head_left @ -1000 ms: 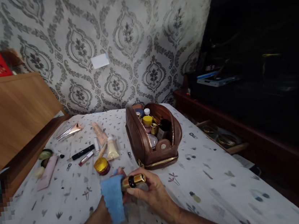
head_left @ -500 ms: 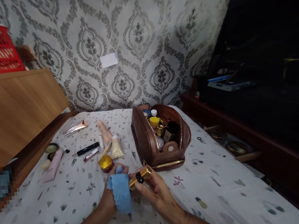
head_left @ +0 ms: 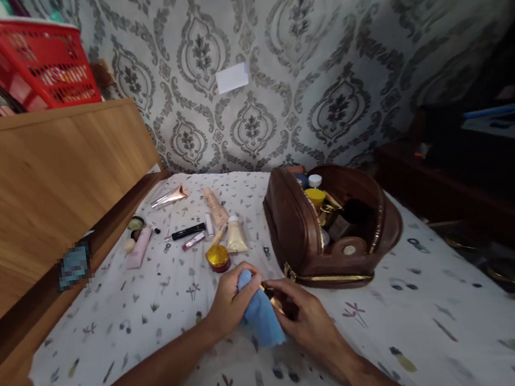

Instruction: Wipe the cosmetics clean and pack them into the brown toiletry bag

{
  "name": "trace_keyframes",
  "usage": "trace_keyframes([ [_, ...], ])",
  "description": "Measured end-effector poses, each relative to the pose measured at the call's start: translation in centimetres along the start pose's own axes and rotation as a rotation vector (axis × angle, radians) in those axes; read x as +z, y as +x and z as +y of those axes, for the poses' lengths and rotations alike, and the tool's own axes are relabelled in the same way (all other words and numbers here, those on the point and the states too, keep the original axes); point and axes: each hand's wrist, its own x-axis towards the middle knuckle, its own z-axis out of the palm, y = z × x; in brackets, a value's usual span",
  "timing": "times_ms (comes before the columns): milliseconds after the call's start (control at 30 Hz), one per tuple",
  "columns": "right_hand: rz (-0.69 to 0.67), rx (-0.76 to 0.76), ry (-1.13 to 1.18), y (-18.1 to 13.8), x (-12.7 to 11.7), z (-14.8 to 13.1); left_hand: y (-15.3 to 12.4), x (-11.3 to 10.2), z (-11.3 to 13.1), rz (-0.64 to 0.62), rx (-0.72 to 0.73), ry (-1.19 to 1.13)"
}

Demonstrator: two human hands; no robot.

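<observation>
Our left hand (head_left: 230, 299) is closed on a blue cloth (head_left: 259, 313), pressing it against a small gold tube (head_left: 273, 300) that our right hand (head_left: 303, 319) pinches just beside it. The tube could slip from so narrow a grip and roll across the patterned sheet (head_left: 395, 320), or the cloth could slide off it. Most of the tube is hidden under cloth and fingers. Beyond our right hand, the open brown pouch (head_left: 298, 238) is too dim inside to read.
</observation>
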Motion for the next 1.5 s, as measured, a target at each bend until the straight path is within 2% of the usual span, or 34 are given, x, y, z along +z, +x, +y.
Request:
trace_keyframes([
  [167, 0.142, 0.052, 0.132, 0.2, -0.3, 0.5, 0.9, -0.2, -1.6, 0.177, -0.11, -0.216],
  [333, 0.168, 0.008, 0.188, 0.5, -1.3, -0.5, 1.2, 0.2, -2.1, 0.254, -0.271, -0.489],
  [467, 0.172, 0.088, 0.267, 0.7, -1.8, -0.9, 1.4, 0.1, -2.4, 0.225, -0.353, -0.599],
  [633, 0.155, 0.184, 0.35, 0.9, -1.7, -0.9, 1.7, -0.5, -3.1, 0.15, -0.385, -0.75],
  [733, 0.149, 0.193, 0.352, 0.9, -1.8, -0.9, 1.7, -0.5, -2.9, 0.115, -0.406, -0.802],
  [833, 0.171, 0.157, 0.332, 0.7, -2.1, -1.2, 1.4, -0.2, -2.2, 0.081, -0.384, -0.759],
  [967, 0.227, 0.062, 0.242, 0.0, -3.5, -2.2, 0.7, 0.1, -0.9, 0.059, -0.338, -0.51],
  [1033, 0.259, 0.008, 0.167, -0.4, -4.9, -3.3, 0.5, 0.0, -0.1, 0.039, -0.25, -0.302],
  [1167, 0.398, -0.095, 0.067, -0.1, -8.4, -6.0, 1.3, 0.0, 2.0, -0.097, 0.079, 0.175],
  [1300, 0.554, -0.172, 0.021, 1.3, -11.7, -7.8, 3.1, 0.9, 4.1, -0.232, 0.434, 0.574],
  [1400, 0.582, -0.207, -0.013, 2.0, -13.1, -7.7, 4.5, 2.0, 4.6, -0.244, 0.656, 0.946],
  [1500, 0.585, -0.233, -0.057, 2.1, -13.9, -7.0, 5.6, 2.5, 4.3, -0.198, 0.801, 1.286],
])
